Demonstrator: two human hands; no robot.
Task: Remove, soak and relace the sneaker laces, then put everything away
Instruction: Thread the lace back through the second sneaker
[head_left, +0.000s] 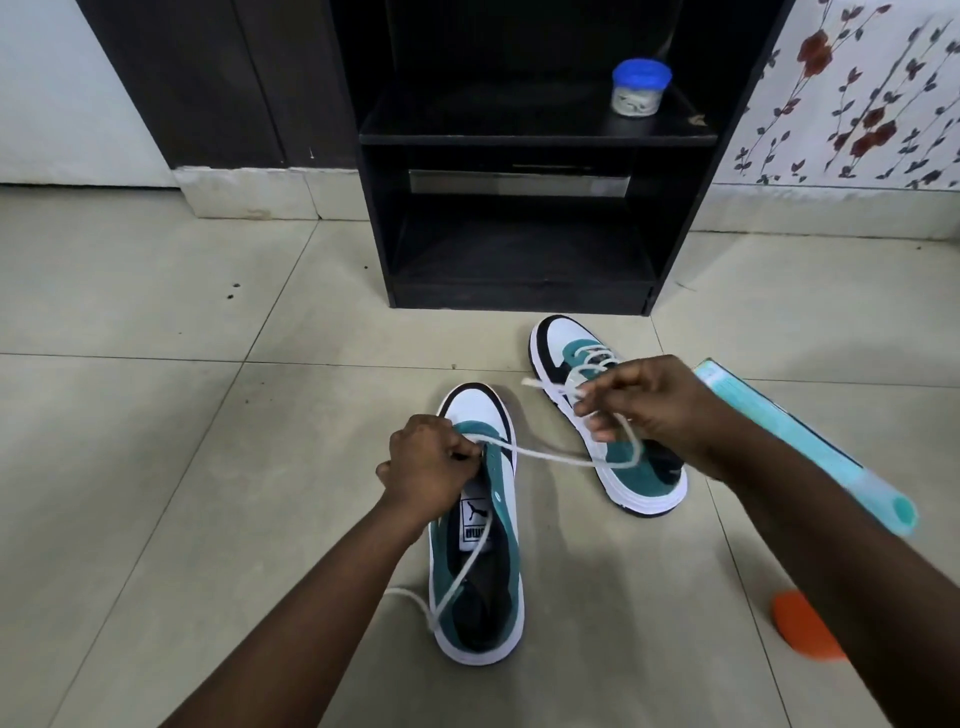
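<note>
Two teal, white and black sneakers stand on the tiled floor. The near sneaker (475, 540) lies in the middle, toe pointing away. My left hand (428, 462) rests on its front eyelets and grips the white lace (550, 456) there. That lace runs right to my right hand (649, 402), which pinches it in the air, its tip sticking out to the left. The lace's other end trails back over the tongue and out past the heel on the left. The far sneaker (618, 457) sits to the right, laced, partly hidden behind my right hand.
A dark wooden shelf unit (519, 137) stands ahead, with a blue-lidded clear jar (638, 88) on its upper shelf. A light blue flat object (810, 441) lies at the right. An orange round object (802, 626) sits beside my right forearm.
</note>
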